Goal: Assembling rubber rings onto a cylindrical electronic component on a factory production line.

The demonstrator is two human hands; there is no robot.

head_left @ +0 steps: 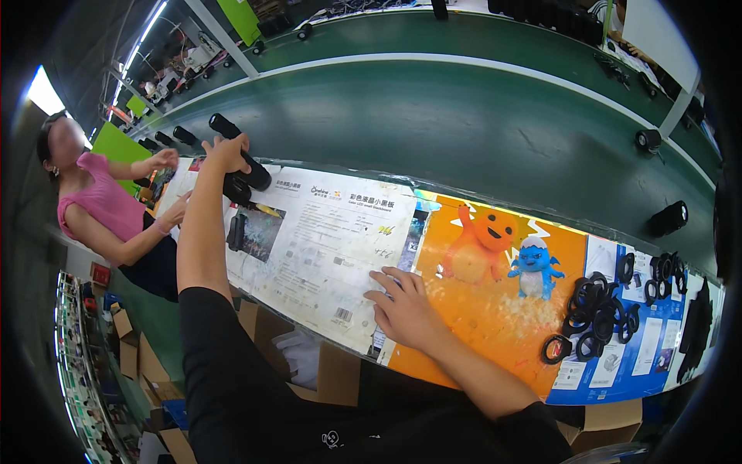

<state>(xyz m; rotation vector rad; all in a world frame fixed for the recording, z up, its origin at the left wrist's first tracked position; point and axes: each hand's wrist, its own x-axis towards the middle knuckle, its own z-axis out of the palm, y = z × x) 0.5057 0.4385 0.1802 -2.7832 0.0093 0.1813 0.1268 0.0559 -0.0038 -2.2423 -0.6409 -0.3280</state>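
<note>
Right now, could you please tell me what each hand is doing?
Left hand: closed on a black cylindrical flashlight.
Right hand: open, resting flat on the printed cardboard sheet.

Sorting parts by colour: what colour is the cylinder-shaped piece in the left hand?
Black, clearest in the head view: the cylinder gripped by the left hand.

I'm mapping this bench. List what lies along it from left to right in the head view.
Co-worker in pink top → left hand gripping a black cylinder → white printed sheet → right hand → orange cartoon poster → pile of black rings.
</note>
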